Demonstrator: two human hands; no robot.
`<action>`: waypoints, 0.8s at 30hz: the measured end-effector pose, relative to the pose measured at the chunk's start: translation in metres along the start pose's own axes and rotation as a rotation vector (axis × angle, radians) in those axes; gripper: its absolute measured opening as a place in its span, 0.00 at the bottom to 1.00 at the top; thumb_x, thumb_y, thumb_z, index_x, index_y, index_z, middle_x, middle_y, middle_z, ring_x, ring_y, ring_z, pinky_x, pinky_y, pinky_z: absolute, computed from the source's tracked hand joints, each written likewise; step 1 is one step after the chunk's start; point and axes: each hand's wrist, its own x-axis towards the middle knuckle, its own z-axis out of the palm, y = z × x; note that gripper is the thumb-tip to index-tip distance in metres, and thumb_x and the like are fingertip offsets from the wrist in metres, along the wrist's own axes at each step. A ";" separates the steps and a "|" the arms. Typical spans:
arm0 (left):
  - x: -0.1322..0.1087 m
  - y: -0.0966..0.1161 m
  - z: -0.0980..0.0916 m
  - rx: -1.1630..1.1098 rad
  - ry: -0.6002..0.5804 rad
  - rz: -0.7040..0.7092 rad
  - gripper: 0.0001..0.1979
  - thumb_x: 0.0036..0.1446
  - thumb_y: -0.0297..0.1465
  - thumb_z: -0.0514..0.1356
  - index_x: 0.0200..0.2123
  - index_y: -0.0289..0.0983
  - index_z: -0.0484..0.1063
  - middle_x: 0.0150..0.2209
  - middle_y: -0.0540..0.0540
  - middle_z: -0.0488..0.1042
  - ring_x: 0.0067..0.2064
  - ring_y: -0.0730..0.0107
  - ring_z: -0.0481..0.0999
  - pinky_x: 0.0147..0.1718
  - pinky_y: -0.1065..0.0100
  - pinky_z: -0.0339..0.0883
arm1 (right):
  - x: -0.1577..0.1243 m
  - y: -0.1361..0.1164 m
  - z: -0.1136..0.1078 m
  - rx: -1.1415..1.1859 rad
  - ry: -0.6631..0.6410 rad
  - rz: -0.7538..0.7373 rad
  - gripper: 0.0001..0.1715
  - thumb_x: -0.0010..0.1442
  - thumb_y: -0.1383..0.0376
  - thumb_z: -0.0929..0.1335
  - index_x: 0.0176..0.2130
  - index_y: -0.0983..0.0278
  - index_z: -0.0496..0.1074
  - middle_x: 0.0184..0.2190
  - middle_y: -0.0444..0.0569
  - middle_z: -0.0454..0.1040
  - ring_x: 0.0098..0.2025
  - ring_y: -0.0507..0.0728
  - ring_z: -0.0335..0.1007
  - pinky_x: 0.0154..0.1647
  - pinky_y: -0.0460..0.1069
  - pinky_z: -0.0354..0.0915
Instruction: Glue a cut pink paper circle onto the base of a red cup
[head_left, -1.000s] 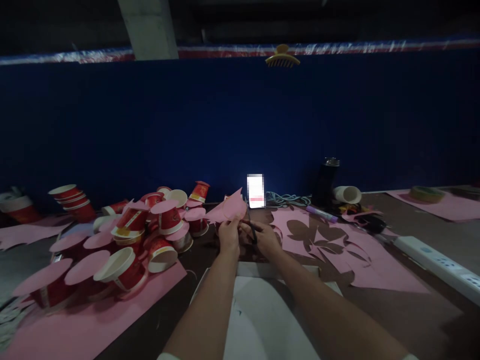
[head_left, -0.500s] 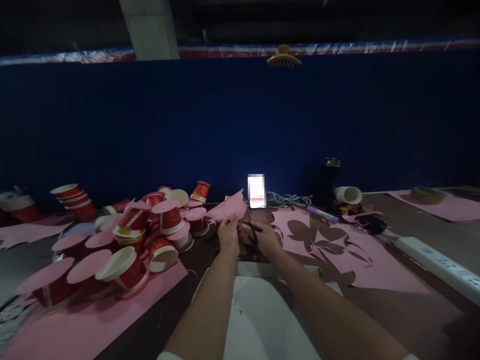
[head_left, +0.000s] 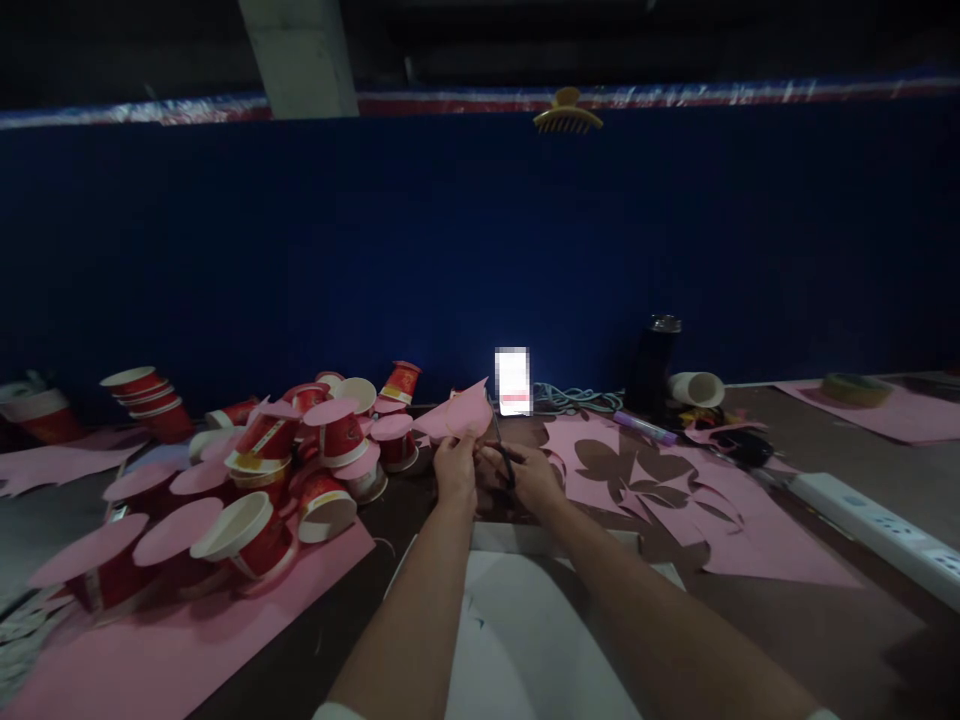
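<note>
My left hand (head_left: 456, 472) is closed on the lower edge of a piece of pink paper (head_left: 461, 410), which it holds up above the table. A curved line shows on the paper. My right hand (head_left: 529, 478) is closed round the handles of a pair of dark scissors (head_left: 506, 462), whose blades point up and away beside the paper's right edge. Whether the blades touch the paper I cannot tell. To the left stand many red paper cups (head_left: 337, 440), several capped with pink paper discs (head_left: 180, 530). Pink sheets with cut-out holes (head_left: 600, 470) lie to the right.
Behind my hands a lit phone (head_left: 512, 385) stands against a dark blue partition (head_left: 450, 230). A pale cable (head_left: 574, 400), a purple tube (head_left: 645, 428), a black bottle (head_left: 654, 365), a tape roll (head_left: 855, 390) and a white power strip (head_left: 877, 530) are at right. A white box (head_left: 540, 620) lies in front.
Almost nothing differs. The pink paper and my left hand have shifted very slightly; both hands keep their hold.
</note>
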 end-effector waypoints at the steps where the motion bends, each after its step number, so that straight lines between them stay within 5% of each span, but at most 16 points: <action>1: -0.001 0.000 0.000 -0.001 0.001 0.003 0.17 0.37 0.39 0.68 0.21 0.34 0.66 0.17 0.55 0.65 0.18 0.78 0.65 0.20 0.73 0.59 | 0.000 0.000 0.000 0.001 0.003 -0.002 0.29 0.36 0.53 0.76 0.37 0.67 0.78 0.15 0.40 0.65 0.18 0.47 0.56 0.18 0.44 0.54; 15: -0.007 0.012 0.003 0.012 -0.017 0.032 0.17 0.35 0.39 0.69 0.22 0.34 0.67 0.17 0.56 0.65 0.19 0.82 0.61 0.19 0.75 0.55 | -0.003 -0.011 -0.010 -0.008 0.117 0.048 0.26 0.43 0.52 0.74 0.38 0.66 0.77 0.18 0.43 0.69 0.20 0.49 0.61 0.20 0.45 0.61; 24: -0.010 0.015 0.004 -0.042 -0.109 0.002 0.17 0.34 0.36 0.69 0.23 0.33 0.68 0.18 0.55 0.66 0.21 0.82 0.63 0.21 0.77 0.57 | -0.002 -0.018 -0.026 0.052 -0.134 0.034 0.26 0.49 0.55 0.72 0.47 0.63 0.73 0.27 0.45 0.73 0.28 0.49 0.68 0.28 0.43 0.64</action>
